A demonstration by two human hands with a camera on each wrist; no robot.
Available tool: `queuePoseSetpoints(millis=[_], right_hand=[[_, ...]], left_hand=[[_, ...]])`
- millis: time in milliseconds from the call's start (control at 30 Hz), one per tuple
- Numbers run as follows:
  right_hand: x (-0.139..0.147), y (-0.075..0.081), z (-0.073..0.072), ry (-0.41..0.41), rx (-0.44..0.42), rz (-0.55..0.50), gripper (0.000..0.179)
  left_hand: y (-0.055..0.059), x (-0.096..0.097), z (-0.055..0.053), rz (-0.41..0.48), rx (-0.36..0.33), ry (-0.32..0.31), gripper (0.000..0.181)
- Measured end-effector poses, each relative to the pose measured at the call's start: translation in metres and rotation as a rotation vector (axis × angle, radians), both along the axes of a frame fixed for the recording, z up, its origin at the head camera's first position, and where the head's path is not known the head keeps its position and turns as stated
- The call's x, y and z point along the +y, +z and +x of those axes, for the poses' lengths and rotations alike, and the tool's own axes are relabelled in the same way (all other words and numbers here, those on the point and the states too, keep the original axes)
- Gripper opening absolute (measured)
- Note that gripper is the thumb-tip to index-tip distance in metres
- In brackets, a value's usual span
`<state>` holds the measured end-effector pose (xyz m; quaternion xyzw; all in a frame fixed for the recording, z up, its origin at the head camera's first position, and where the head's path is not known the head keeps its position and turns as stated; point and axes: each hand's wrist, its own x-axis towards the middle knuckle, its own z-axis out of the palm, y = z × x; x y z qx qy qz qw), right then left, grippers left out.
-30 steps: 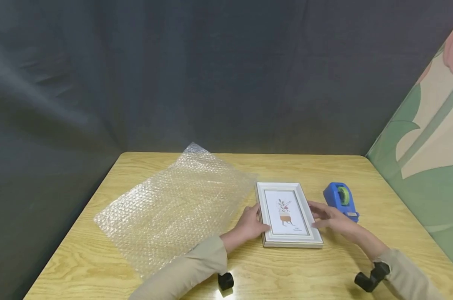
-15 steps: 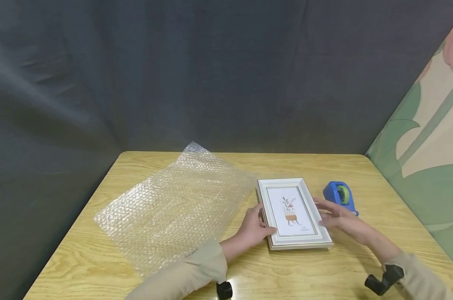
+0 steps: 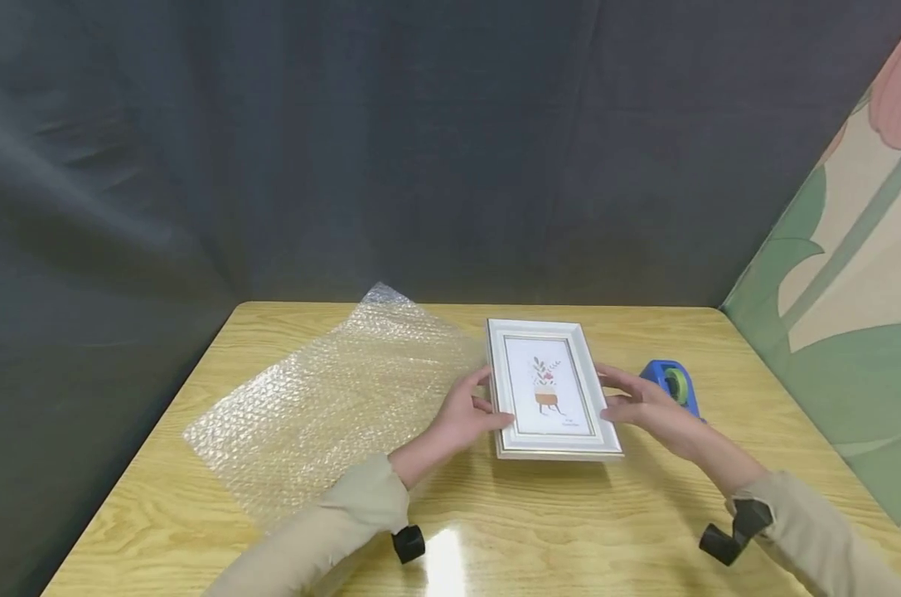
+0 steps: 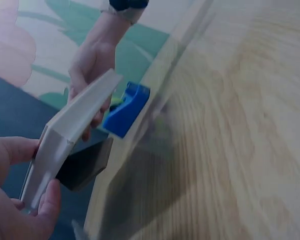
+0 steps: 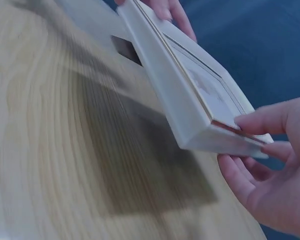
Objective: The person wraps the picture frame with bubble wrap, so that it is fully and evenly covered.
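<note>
A white picture frame (image 3: 547,390) with a drawing of a potted plant is held face up above the table. My left hand (image 3: 461,414) grips its left side, thumb on the front face and fingers at the edge and beneath. On the opposite side, my right hand (image 3: 647,410) pinches the frame's edge, as the right wrist view confirms with the thumb on the front and fingers (image 5: 237,177) under it. A dark stand flap (image 4: 87,165) juts from the frame's back in the left wrist view. Left of the frame, a sheet of bubble wrap (image 3: 331,406) lies flat.
A blue tape dispenser (image 3: 670,385) with green tape stands just beyond my right hand. The wooden table (image 3: 569,531) ends at a dark curtain (image 3: 450,166) behind, and a floral-patterned panel (image 3: 853,332) stands at the right.
The frame first slid slightly right, then rose off the table and moved left and away from me. Both hands moved with it. The bubble wrap and dispenser have stayed put.
</note>
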<state>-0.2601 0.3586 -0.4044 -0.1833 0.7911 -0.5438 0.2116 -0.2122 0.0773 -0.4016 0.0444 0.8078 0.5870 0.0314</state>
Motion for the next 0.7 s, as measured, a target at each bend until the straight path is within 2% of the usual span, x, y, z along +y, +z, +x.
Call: queuePoseSetpoints(millis=[100, 333, 567, 700], right_hand=[[-0.02, 0.003, -0.003, -0.009, -0.013, -0.029, 0.078], [-0.071, 0.005, -0.013, -0.003, -0.034, -0.099, 0.076], [-0.116, 0.01, -0.016, -0.001, -0.033, -0.182, 0.072], [-0.137, 0.01, -0.017, -0.001, -0.045, -0.222, 0.07]], left_hand=[[0.004, -0.02, -0.003, 0.015, 0.002, 0.001, 0.076], [0.009, -0.068, -0.008, 0.014, 0.019, 0.064, 0.075], [0.014, -0.109, -0.004, -0.026, 0.018, 0.111, 0.073], [0.013, -0.132, -0.001, -0.049, 0.005, 0.126, 0.074]])
